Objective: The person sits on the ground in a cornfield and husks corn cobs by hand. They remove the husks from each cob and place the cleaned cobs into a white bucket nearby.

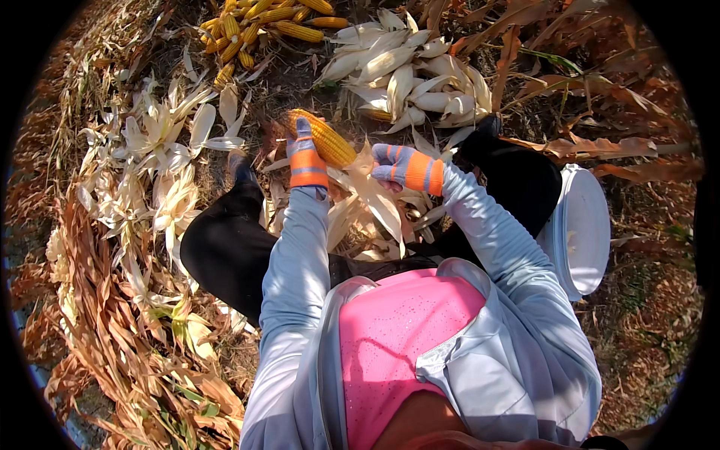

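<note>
My left hand [306,154], in a grey and orange knit glove, holds a yellow ear of corn [329,139] with the thumb laid along it. Peeled pale husk [378,197] hangs from the ear's lower right end. At that end my right hand [400,167], gloved alike, has its fingers curled on the husk; the exact grip is partly hidden. Loose husks [343,216] lie on the ground between my legs, below both hands.
Husked yellow ears [253,25] are piled at the far left of centre. Unhusked ears [405,73] form a heap ahead on the right. Discarded husks [160,135] and dry stalks [112,281] cover the left side. A white plastic bucket [585,230] lies tipped beside my right leg.
</note>
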A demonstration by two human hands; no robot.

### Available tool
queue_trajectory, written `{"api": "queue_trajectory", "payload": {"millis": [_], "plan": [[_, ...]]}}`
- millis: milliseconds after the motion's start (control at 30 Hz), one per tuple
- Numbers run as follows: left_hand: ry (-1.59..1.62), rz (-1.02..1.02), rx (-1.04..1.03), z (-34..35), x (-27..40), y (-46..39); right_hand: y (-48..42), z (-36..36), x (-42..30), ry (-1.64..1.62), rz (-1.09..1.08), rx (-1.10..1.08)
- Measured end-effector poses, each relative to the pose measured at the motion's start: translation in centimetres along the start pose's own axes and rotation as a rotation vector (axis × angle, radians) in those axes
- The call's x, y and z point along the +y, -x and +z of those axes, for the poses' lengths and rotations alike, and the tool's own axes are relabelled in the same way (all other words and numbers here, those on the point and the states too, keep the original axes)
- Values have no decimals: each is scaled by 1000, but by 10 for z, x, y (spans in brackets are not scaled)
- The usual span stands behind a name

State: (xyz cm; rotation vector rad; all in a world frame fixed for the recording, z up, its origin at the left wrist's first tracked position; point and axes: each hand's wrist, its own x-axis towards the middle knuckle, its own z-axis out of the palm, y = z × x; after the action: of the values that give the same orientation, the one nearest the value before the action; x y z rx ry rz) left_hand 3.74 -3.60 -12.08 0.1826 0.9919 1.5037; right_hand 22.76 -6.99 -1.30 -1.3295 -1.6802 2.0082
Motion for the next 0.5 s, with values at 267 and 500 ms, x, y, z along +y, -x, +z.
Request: {"api": "queue_trajectory", "payload": {"millis": [267, 500], "plan": [[-30, 172, -159, 7, 5, 5, -15, -28, 18, -130, -12, 386], [-71, 142, -229, 16, -18, 9, -54, -5, 0, 75, -179, 452]]}}
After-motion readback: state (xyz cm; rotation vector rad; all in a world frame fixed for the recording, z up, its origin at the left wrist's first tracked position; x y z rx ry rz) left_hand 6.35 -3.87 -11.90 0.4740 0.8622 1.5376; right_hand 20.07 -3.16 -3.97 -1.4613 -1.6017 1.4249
